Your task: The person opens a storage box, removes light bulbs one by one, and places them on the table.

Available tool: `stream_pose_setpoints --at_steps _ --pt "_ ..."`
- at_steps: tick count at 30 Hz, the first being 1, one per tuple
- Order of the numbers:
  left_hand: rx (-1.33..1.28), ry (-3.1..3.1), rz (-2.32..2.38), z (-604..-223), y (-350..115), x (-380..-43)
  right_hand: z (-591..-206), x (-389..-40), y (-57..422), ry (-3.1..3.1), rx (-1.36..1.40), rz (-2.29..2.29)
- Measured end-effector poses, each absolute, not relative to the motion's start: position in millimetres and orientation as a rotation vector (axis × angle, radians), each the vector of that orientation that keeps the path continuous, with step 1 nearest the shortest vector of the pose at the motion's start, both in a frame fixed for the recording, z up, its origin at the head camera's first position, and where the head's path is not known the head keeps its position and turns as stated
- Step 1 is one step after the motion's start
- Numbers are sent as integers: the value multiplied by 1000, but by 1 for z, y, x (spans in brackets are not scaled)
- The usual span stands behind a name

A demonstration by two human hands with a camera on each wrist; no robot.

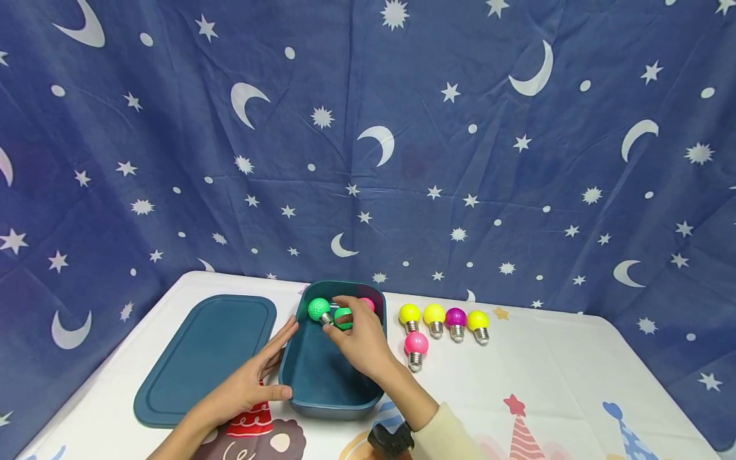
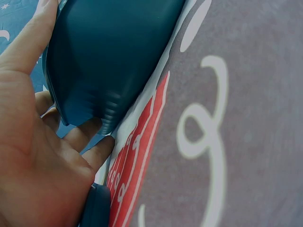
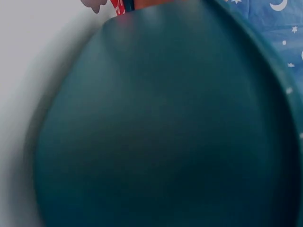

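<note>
Teal box (image 1: 324,370): stands uncovered on the patterned tablecloth (image 1: 575,383), three bulbs visible near its far end; a bump from the right wrist could shift it, since only light side contact seems to steady it.
Left hand (image 1: 255,380): fingers extended along the box's left wall, thumb by the near end, grasping nothing; it would likely check a slide left better than one right.
Right hand (image 1: 362,335): inside the box, thumb and fingers curled, apparently pinching the green bulb; the right wrist view is mostly blurred teal, so firmness cannot be judged.
Green bulb (image 1: 343,317): at the box's far half, between thumb and fingers; its round globe could roll if let go unevenly.
Dimpled green bulb (image 1: 318,309): far left corner, metal base toward the thumb; a fingertip might snag it.
Pink bulb (image 1: 368,304): far right, partly hidden by the hand; knuckles could knock it.
Yellow bulbs (image 1: 434,314), purple bulb (image 1: 456,317), outer pink bulb (image 1: 416,344): right of the box; a low forearm sweep could scatter them.
Lid (image 1: 207,358): flat, left of the box; a leftward slide might run into it.
</note>
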State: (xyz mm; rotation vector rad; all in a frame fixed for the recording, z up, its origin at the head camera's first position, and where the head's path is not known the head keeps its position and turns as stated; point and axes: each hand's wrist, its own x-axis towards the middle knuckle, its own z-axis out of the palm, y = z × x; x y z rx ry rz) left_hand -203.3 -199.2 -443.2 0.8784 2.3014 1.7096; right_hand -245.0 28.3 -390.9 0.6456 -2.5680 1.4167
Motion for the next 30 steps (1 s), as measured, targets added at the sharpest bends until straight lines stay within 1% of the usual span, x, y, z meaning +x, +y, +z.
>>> stream_pose_setpoints --at_steps 15,23,30 --pt "860 2286 1709 -442 -199 -203 -401 -259 10 -2662 810 1271" --pt "833 2288 1700 -440 -199 -202 -407 -263 7 -2723 764 1193" --pt "859 2319 1689 -441 -198 -203 -409 -265 7 -2739 753 1254"
